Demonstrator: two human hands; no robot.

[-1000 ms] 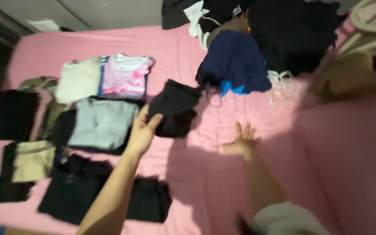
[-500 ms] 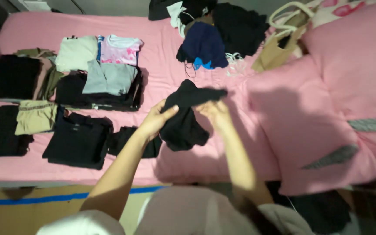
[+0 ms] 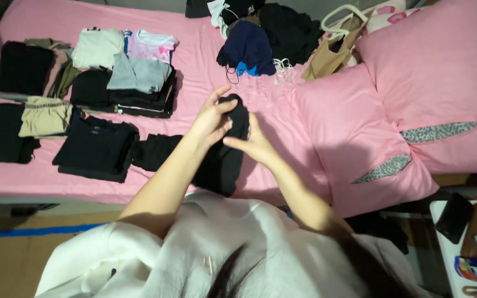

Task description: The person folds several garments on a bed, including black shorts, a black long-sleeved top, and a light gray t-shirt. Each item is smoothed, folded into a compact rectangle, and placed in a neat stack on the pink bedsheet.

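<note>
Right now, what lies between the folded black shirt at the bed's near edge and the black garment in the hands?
A small folded black piece, in the head view.

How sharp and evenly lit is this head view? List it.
Head view: mostly sharp; dim, uneven light; dark shadow across the pink pillow; black garment held by left hand and right hand shows no detail.

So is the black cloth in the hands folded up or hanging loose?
Hanging loose. The black cloth droops in a long strip from the left hand and right hand, unlike the flat folded stacks on the bed.
</note>
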